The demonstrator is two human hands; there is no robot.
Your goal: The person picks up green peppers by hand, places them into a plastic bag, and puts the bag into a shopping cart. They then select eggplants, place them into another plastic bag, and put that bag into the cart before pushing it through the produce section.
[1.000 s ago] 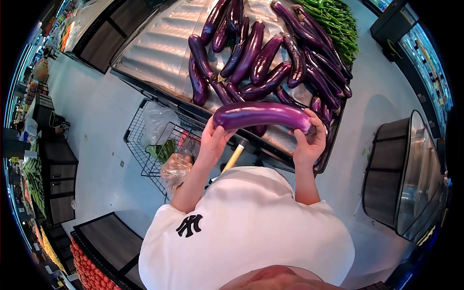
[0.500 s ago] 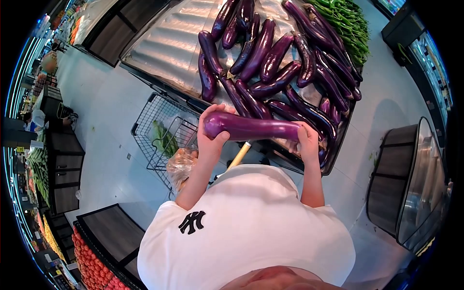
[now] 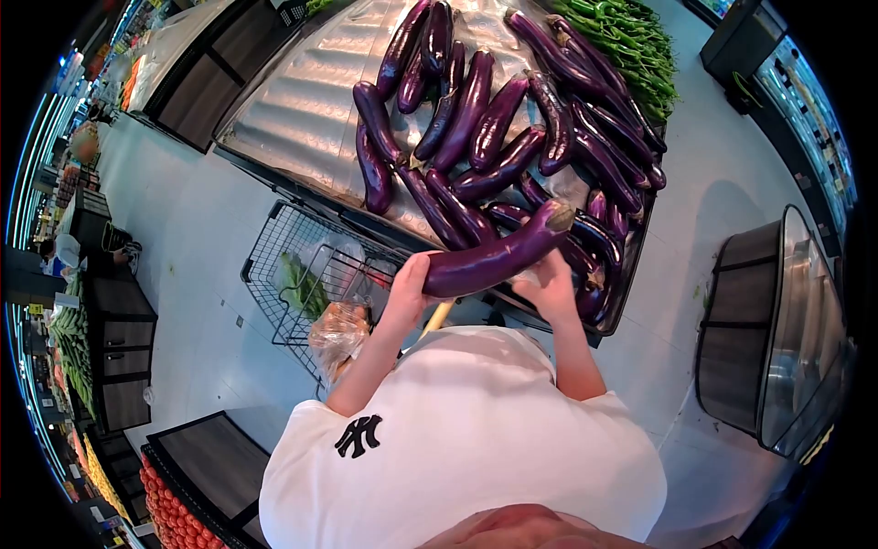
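Observation:
My left hand (image 3: 411, 282) is closed around the rounded end of a long, glossy purple eggplant (image 3: 498, 260). The eggplant slants up to the right, its green-brown stem end highest. Just below that end is my right hand (image 3: 551, 288), thumb and fingers apart; whether it touches the skin is hard to make out. Beyond both hands, several more eggplants (image 3: 466, 114) lie heaped on a corrugated silvery display stand (image 3: 302, 119).
A wire shopping cart (image 3: 265, 247) stands left of my arms, with leafy greens (image 3: 302, 285) and a clear plastic bag of produce (image 3: 337, 334). Long green peppers (image 3: 626, 55) fill the stand's far right. A dark-panelled metal-topped stand (image 3: 745, 329) is at right; red produce (image 3: 174, 508) sits lower left.
The eggplant has turned from level to slanted, its stem end swinging up and now uncovered. My right hand has loosened from that end and dropped slightly left.

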